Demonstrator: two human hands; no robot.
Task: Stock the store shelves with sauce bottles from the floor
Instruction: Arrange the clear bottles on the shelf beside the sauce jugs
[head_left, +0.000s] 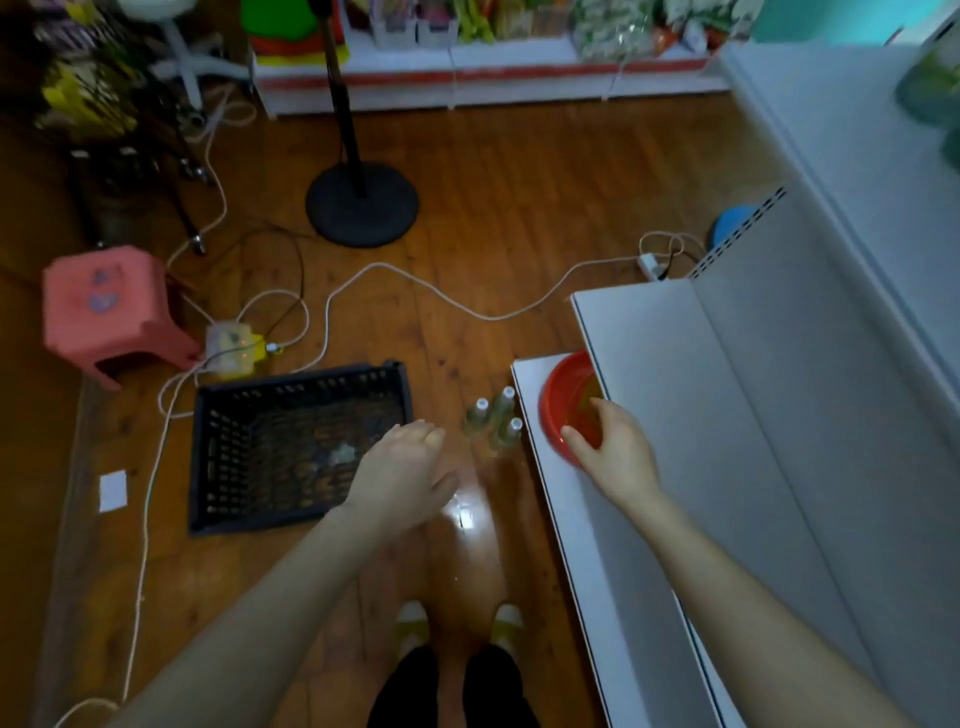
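Left hand (405, 467) slack, empty; right hand (610, 447) grips red bowl (557, 410) on shelf (597, 561); bottles (497, 420) on wood floor (493, 171).

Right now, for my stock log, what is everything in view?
sauce bottles: three, clear, white caps, floor between crate and shelf
crate: one, black, floor left of the bottles
bowl: one, red, lowest shelf board
shelf: one, white, right side
far shelf: one, white, red strip, blurred packets
stool: one, pink, floor at left
stand base: one, black, floor farther back
cable: one, white, across the floor
left hand: one, above floor beside crate, holding nothing
right hand: one, on the bowl
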